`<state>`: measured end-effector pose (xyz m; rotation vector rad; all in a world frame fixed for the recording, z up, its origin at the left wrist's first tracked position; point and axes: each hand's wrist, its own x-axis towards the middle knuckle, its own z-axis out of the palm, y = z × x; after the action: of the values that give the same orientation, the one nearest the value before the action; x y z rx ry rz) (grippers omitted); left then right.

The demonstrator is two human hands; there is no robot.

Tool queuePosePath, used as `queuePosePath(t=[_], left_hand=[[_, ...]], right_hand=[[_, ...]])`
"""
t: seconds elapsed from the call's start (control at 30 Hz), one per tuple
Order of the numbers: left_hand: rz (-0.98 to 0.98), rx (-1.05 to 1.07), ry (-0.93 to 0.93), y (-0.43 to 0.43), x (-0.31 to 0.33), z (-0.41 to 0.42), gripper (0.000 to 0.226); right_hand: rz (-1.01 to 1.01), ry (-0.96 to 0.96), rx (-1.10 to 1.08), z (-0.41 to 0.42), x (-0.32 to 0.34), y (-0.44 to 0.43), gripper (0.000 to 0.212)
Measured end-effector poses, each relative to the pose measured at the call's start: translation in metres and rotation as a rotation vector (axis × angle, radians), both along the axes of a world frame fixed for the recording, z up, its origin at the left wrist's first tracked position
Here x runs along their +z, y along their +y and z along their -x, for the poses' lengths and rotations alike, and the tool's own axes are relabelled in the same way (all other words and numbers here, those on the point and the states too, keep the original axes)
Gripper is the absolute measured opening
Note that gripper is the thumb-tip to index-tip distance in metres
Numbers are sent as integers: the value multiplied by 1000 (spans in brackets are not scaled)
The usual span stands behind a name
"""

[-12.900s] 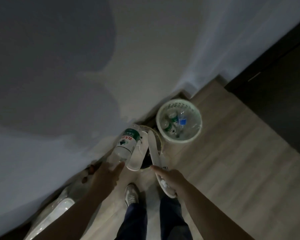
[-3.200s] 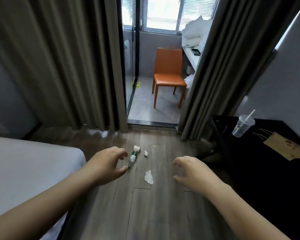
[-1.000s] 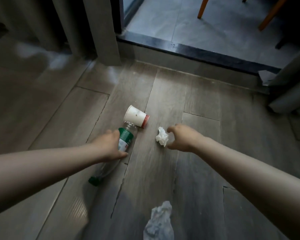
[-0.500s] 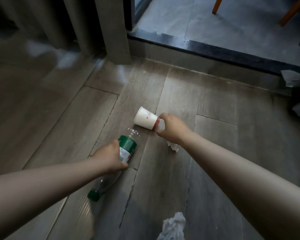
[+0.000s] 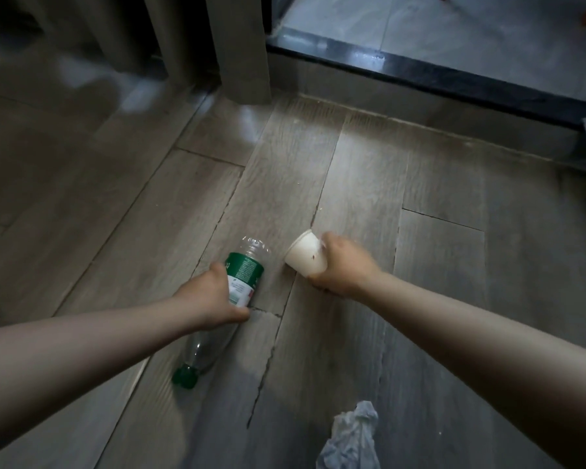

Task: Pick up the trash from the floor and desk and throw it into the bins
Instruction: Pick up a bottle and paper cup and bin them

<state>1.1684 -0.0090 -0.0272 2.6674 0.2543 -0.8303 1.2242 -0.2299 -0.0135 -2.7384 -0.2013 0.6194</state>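
Trash on the wooden floor (image 5: 437, 231) is gripped in both hands. The left hand (image 5: 210, 299) curls round the green-and-white label of a clear plastic bottle (image 5: 242, 275). The bottle's base juts beyond the grip and its green cap points back past the wrist. A crumpled tissue (image 5: 352, 438) lies well behind the right hand (image 5: 342, 269). That hand wraps a white paper cup (image 5: 305, 257), base outward, just right of the bottle.
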Motion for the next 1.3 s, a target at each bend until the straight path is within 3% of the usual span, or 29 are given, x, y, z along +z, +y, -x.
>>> queuePosePath(t=[0.23, 0.3, 0.4, 0.53, 0.6, 0.7, 0.87, 1.03, 1.2, 1.3], left_hand=[[-28, -76, 1, -20, 2, 13, 69], [-10, -66, -2, -26, 1, 18, 67], [-17, -87, -4, -29, 3, 22, 68], [-37, -107, -9, -31, 4, 22, 70], [-31, -100, -12, -32, 3, 23, 72], [-35, -96, -18, -33, 3, 24, 74], [-43, -96, -32, -34, 4, 25, 72], [-60, -119, -12, -35, 5, 26, 74], [-72, -126, -18, -35, 4, 25, 75], [-68, -127, -15, -35, 4, 25, 76]], right_hand=[[32, 148, -36, 89, -5, -50, 66], [-6, 186, -60, 104, -6, -57, 80], [-26, 125, -82, 125, 0, -64, 96], [-126, -197, 68, 156, 12, -71, 50], [-161, -180, 249, 173, 13, -73, 37], [-77, -52, 409, 193, 1, -71, 43], [103, 77, 493, 203, -13, -70, 53], [52, 79, 356, 187, -25, -87, 24], [-51, -84, 26, 141, -9, -118, 9], [-130, -130, 2, 114, 13, -132, 6]])
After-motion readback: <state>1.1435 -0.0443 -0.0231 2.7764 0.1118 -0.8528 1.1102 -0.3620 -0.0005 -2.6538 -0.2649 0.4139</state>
